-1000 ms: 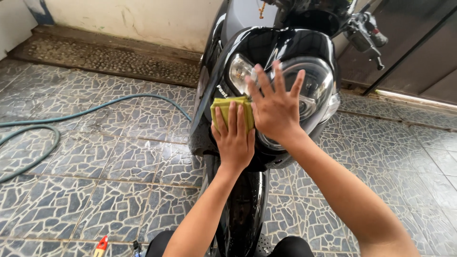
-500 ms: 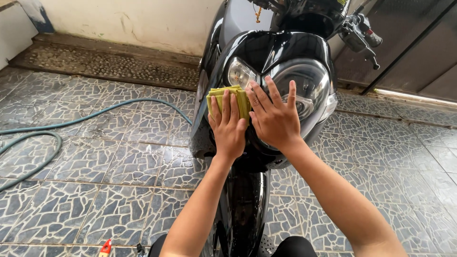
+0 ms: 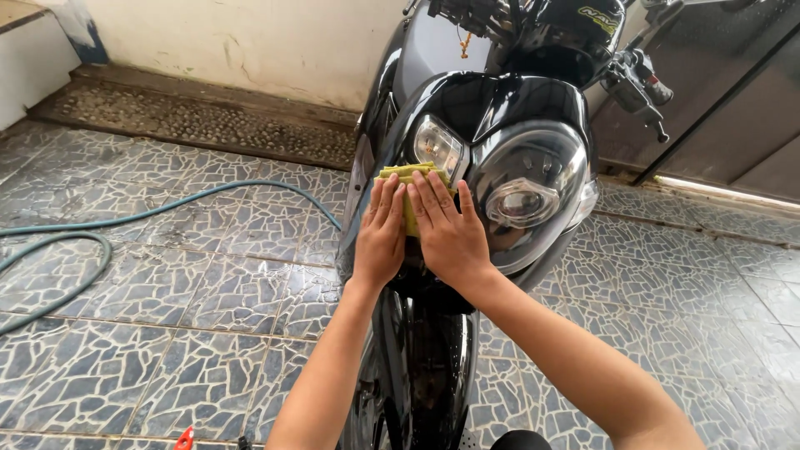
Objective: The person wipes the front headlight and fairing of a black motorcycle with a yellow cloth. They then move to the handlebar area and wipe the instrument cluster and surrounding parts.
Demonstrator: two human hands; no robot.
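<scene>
**Yellow cloth being pressed on scooter front, both hands flat**

A folded yellow-green cloth [image 3: 406, 187] is being held against the black front cowl of the scooter [image 3: 500, 100], just below the small left-side lamp [image 3: 435, 143] and beside the large round headlight [image 3: 525, 196]. The left hand [image 3: 381, 236] is being laid flat over the cloth's left part, fingers straight and close together, nothing gripped. The right hand [image 3: 450, 233] is being laid flat over its right part, fingers spread slightly, palm on the cowl; the two hands are being kept side by side, nearly touching. Most of the cloth is being covered by the fingers; only its top edge is being shown. The front wheel [image 3: 433, 375] is being seen below the forearms. A blue-green hose [image 3: 167, 212] is lying on the wet mosaic tile floor [image 3: 208, 333], well apart to the left
</scene>
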